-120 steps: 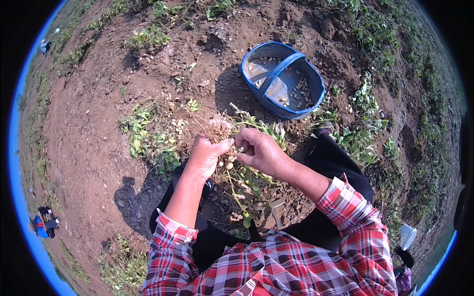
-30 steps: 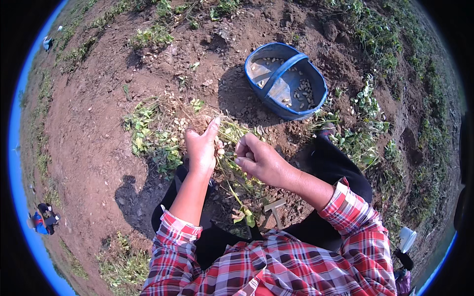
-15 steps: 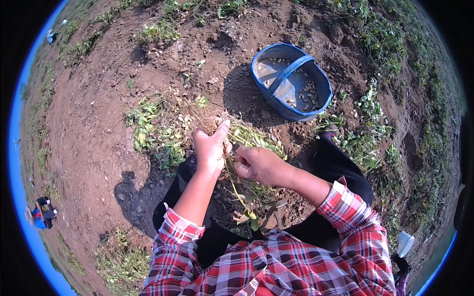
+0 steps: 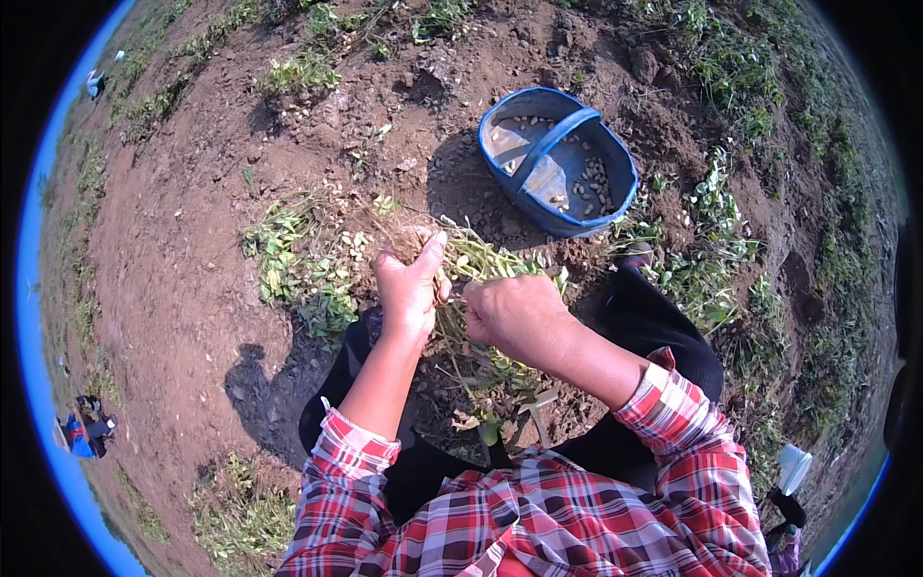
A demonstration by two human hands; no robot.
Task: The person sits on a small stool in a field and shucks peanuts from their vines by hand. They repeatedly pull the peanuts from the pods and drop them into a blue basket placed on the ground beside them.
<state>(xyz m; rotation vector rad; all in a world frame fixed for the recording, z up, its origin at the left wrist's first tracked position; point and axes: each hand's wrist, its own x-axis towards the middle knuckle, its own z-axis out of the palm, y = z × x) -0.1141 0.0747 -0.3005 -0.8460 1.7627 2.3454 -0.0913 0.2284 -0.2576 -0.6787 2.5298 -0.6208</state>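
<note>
My left hand (image 4: 411,287) is wrapped round a pulled peanut plant (image 4: 404,229), thumb on top, with its tangled roots sticking out beyond the fist. Close by on the right, my right hand (image 4: 519,315) is closed, fingers curled in beside the plant's stems. Whatever it pinches is hidden behind the knuckles. Leafy green stems (image 4: 490,258) spread beyond and below both hands. Further off to the right stands a blue basket (image 4: 626,197) with an arched handle, holding loose peanuts (image 4: 591,183) on its bottom.
Picked plants (image 4: 279,255) lie on the brown soil left of my hands. A T-shaped tool (image 4: 538,412) lies between my legs. More plants (image 4: 721,231) cover the ground at right. Another person (image 4: 87,428) is far left; a pale object (image 4: 793,466) is at the lower right.
My right hand has moved slightly up and turned, its knuckles now facing up more. My left hand keeps its hold on the plant. The basket appears slightly further left in the view.
</note>
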